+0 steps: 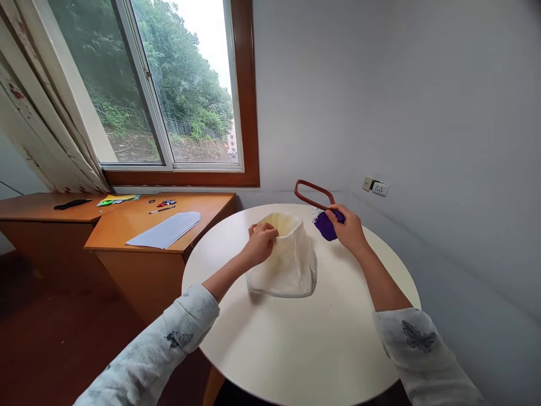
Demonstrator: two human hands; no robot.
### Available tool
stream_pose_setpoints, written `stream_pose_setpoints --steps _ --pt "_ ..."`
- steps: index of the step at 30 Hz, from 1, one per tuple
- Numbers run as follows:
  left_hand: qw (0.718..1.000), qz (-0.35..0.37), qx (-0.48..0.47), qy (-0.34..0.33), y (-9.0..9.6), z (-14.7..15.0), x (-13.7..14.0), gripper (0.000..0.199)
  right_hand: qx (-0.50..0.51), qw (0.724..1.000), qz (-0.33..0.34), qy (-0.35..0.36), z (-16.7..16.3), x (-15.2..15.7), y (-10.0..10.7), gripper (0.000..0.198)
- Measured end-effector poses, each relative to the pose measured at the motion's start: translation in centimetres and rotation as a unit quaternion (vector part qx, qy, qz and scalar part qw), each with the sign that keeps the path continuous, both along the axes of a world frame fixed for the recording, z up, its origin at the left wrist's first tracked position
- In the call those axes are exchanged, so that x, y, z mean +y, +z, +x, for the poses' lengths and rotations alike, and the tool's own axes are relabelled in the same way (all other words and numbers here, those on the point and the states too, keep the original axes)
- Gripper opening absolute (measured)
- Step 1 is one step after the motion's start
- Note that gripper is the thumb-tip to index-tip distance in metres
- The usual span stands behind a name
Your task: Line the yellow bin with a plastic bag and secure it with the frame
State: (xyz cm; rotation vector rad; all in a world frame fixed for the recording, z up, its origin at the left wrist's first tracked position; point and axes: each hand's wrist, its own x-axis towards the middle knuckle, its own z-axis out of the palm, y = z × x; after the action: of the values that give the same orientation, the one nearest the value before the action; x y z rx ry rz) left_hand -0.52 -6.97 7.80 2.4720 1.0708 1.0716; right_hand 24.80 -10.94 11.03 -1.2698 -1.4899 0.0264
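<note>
A whitish, partly see-through plastic bag (291, 265) stands upright on the round white table (304, 344), its mouth open at the top and a yellowish tint inside. My left hand (262, 239) is closed on the near left part of the bag's rim, some fingertips hidden. In my right hand (344, 225) I grip a reddish-brown ring-shaped frame (315, 186) with angled corners, held above the table to the right of the bag. Just behind that hand shows a dark purple piece (325, 226) with a ragged edge; whether the hand touches it I cannot tell.
Left of the table stands a wooden desk (139, 268) with white paper sheets (169, 230), a pen (162, 209) and small coloured items (166, 202). A black item (72, 204) lies farther left. The wall behind carries a socket (380, 188) and a window (190, 84).
</note>
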Motion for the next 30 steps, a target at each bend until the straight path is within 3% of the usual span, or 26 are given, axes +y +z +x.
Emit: stream_pose_setpoints --steps 7,11,14,16,23,30 --pt "0.998 -0.012 -0.007 -0.054 1.0 -0.3 -0.9 0.032 -0.014 1.0 -0.003 0.008 -0.3 -0.2 0.0 0.026" --pt "0.989 -0.05 -0.103 -0.095 2.0 1.0 -2.7 0.037 -0.032 0.999 -0.003 0.034 -0.9 -0.5 -0.1 0.025" --pt "0.973 -0.026 -0.219 -0.063 2.8 1.3 -3.0 0.028 -0.082 0.993 -0.022 0.082 -2.0 -1.0 -0.1 0.021" --pt "0.968 -0.001 -0.248 -0.021 3.2 0.9 -2.5 0.026 -0.114 0.987 -0.047 0.103 -2.7 -1.6 0.0 0.018" --pt "0.973 -0.11 -0.204 0.023 2.8 -0.4 -0.3 0.024 -0.194 0.97 -0.096 0.115 -4.9 -2.9 0.3 0.015" --pt "0.962 -0.122 -0.244 0.007 1.8 0.2 1.0 0.02 -0.208 0.971 -0.074 0.091 -5.5 -2.6 -0.5 0.019"
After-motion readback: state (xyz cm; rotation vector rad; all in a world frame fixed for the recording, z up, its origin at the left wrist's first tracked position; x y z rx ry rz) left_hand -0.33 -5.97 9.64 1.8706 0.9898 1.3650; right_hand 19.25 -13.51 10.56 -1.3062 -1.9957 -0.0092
